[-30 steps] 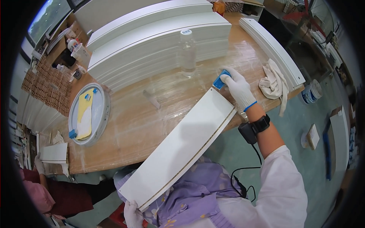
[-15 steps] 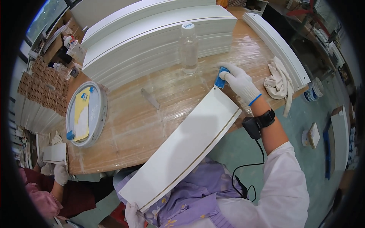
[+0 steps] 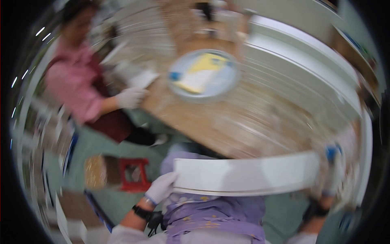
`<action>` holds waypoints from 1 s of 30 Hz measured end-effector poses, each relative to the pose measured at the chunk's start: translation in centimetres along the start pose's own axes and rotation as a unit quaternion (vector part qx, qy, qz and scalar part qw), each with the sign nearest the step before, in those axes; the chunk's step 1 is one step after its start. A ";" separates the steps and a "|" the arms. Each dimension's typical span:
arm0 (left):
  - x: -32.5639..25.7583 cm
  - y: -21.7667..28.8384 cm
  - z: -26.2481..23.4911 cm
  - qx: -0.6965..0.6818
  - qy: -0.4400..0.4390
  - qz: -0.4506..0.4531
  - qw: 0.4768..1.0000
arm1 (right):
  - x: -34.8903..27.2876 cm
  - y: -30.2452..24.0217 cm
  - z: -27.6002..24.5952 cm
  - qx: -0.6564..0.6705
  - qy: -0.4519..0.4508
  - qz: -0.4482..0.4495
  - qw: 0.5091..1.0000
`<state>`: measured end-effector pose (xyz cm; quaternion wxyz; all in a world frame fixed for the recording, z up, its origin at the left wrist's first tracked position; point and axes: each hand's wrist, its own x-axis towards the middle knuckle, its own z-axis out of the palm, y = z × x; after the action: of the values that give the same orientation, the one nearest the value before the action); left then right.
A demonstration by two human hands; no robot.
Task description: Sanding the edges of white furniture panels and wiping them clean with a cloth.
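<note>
L hand [image 3: 161, 188]: pinching L end of white board [image 3: 243, 175]
R hand [image 3: 335, 173]: blurred, pinching blue block [image 3: 332, 153] nr board's R end
Board: across purple apron [image 3: 215, 219], by table [image 3: 195, 120] edge
Lid [image 3: 223, 84]: on table, w/ yellow sheet [image 3: 207, 62]

Bright, diffuse indoor light, with white light streaks [image 3: 40, 31] at the left; a soft grey shadow [image 3: 260, 173] lies on the white board [image 3: 215, 174]; blur smears the tabletop [image 3: 227, 130] and right hand [image 3: 335, 175]; straight edges bow toward a black fisheye rim [image 3: 8, 16].
</note>
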<state>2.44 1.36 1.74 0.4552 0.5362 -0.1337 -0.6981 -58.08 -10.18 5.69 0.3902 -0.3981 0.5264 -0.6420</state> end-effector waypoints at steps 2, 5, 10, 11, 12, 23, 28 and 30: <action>1.6 -2.7 -4.3 0.026 -0.049 0.048 0.997 | -0.9 1.6 -0.5 0.258 -0.142 0.084 0.952; 0.4 -1.1 -2.7 -0.057 -0.075 0.036 0.995 | -4.7 0.8 6.7 0.202 -0.102 0.117 0.967; -3.1 1.1 -1.6 0.411 -0.022 0.148 0.899 | -6.5 -0.8 9.9 0.043 -0.144 0.148 0.978; -2.7 1.3 -1.5 0.435 -0.035 0.172 0.883 | -6.7 -1.3 9.9 0.081 -0.153 0.143 0.974; -1.0 -0.1 -2.8 0.540 -0.009 0.338 0.771 | -6.5 -1.7 9.3 0.104 -0.221 0.148 0.958; -0.3 2.4 -0.8 0.542 0.118 0.533 0.640 | -5.8 0.4 8.2 0.069 -0.233 0.128 0.961; -1.1 4.1 -0.6 0.554 -0.053 0.740 0.377 | -6.7 -0.7 9.7 -0.158 -0.202 -0.040 0.966; -1.3 4.3 -0.4 0.561 -0.077 0.750 0.341 | -7.0 -1.3 11.0 -0.363 -0.191 -0.192 0.891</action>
<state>4.98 0.09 5.29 0.3675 0.2842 -0.8748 0.1376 -45.40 -7.62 7.74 0.1803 -0.7205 0.5515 -0.3798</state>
